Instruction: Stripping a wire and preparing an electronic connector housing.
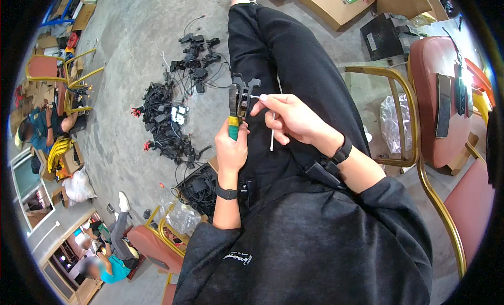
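My left hand (231,154) is closed around a green and yellow grip (233,127), held upright over my lap. At the top of this grip is a black clamp-like part (242,93) with a ridged edge and two prongs. From the right, my right hand (294,117) pinches a thin metal rod (254,96) that reaches the black part. Its other fingers are curled. A thin white strip (272,134) hangs by the right hand's fingers; whether they grip it I cannot tell.
On the concrete floor to the left lies a heap of black cabled devices (167,121). A red-brown chair (428,105) with gold legs stands at right, near a black box (382,38) and an open carton (336,8). Another person (113,268) sits at lower left, another (39,129) at far left.
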`<action>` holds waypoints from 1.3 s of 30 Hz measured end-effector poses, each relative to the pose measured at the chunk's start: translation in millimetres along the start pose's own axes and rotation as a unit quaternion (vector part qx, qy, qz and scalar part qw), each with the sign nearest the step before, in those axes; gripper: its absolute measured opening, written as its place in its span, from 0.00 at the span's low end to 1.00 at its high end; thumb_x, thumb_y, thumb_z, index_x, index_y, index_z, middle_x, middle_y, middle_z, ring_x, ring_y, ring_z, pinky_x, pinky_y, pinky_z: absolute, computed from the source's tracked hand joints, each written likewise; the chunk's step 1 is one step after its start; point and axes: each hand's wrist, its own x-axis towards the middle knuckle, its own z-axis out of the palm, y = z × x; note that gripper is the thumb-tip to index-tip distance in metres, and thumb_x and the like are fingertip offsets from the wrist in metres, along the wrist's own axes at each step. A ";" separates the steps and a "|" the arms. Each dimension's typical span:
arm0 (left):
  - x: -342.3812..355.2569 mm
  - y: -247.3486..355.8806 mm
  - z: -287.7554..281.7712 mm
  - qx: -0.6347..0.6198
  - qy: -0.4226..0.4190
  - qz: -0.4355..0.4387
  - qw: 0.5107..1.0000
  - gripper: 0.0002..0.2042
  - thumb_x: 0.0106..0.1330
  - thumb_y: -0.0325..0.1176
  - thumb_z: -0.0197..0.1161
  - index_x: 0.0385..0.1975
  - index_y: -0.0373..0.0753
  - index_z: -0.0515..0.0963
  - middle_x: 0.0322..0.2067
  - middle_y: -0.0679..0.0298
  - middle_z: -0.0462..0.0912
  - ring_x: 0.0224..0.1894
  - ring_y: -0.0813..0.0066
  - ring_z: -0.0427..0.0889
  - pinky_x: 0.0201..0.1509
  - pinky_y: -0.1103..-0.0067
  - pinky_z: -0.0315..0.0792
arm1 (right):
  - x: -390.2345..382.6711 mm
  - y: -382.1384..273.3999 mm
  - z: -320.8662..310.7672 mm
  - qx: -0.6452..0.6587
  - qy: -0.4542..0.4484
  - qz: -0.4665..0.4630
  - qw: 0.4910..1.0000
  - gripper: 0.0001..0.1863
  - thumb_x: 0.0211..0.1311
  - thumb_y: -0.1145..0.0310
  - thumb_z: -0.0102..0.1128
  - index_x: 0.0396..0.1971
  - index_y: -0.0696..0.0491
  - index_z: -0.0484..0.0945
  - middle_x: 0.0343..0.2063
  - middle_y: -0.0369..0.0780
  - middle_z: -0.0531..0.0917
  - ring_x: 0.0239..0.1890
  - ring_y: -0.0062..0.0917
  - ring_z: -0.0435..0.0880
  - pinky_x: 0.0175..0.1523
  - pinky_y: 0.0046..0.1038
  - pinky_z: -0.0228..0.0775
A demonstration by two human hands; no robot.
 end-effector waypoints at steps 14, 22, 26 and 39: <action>1.2 -1.4 -1.9 -0.090 -0.016 -0.039 0.995 0.07 0.62 0.26 0.52 0.34 0.29 0.73 0.26 0.62 0.79 0.27 0.78 0.78 0.33 0.82 0.72 | 5.2 7.7 -3.4 -0.589 0.182 -0.358 0.701 0.08 0.54 0.67 0.59 0.34 0.52 0.79 0.33 0.44 0.77 0.37 0.35 0.77 0.40 0.31 0.69; 2.0 -1.3 -2.1 -0.100 -0.018 -0.039 0.994 0.08 0.62 0.26 0.53 0.35 0.28 0.74 0.27 0.62 0.79 0.28 0.79 0.78 0.33 0.83 0.72 | 5.0 8.2 -1.5 -0.617 0.209 -0.440 0.619 0.14 0.48 0.73 0.63 0.39 0.50 0.79 0.47 0.49 0.68 0.52 0.41 0.70 0.54 0.32 0.64; 2.4 1.3 -2.7 -0.095 -0.022 -0.049 0.994 0.08 0.62 0.26 0.53 0.35 0.28 0.74 0.27 0.62 0.79 0.27 0.79 0.78 0.33 0.83 0.72 | 3.3 4.8 0.5 -0.632 0.214 -0.466 0.581 0.15 0.48 0.74 0.63 0.39 0.50 0.79 0.48 0.50 0.68 0.53 0.41 0.69 0.56 0.33 0.63; 1.8 -2.4 -3.0 -0.101 -0.017 -0.042 0.994 0.07 0.63 0.25 0.52 0.35 0.28 0.74 0.27 0.62 0.79 0.27 0.78 0.78 0.33 0.82 0.72 | 9.6 11.4 -4.3 -0.316 0.080 -0.178 0.929 0.18 0.69 0.60 0.43 0.33 0.56 0.78 0.12 0.29 0.67 0.16 0.11 0.65 0.23 0.17 0.58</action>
